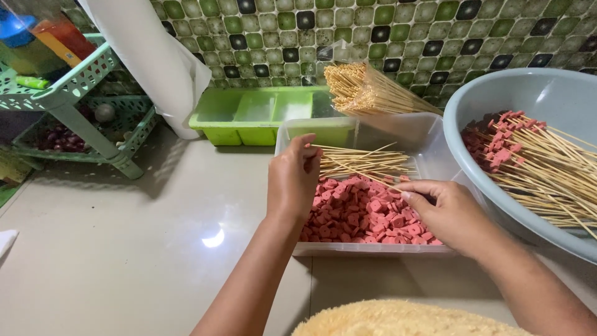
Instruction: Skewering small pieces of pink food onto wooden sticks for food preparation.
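We see a grey basin (472, 118) at right holding loaded skewers (547, 168). Beside it, on the floor, a clear tub (373, 250) holds pink meat cubes (360, 214) and bare sticks (364, 162). Our left hand (292, 180) has its grip closed on the stick ends. Our right hand (444, 211) rests on the cubes, grip narrow, contents not visible.

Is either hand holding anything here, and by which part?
The left hand pinches a bamboo skewer at its near end, over the clear tray. The right hand rests on the red meat pieces; whether it grips one cannot be told.
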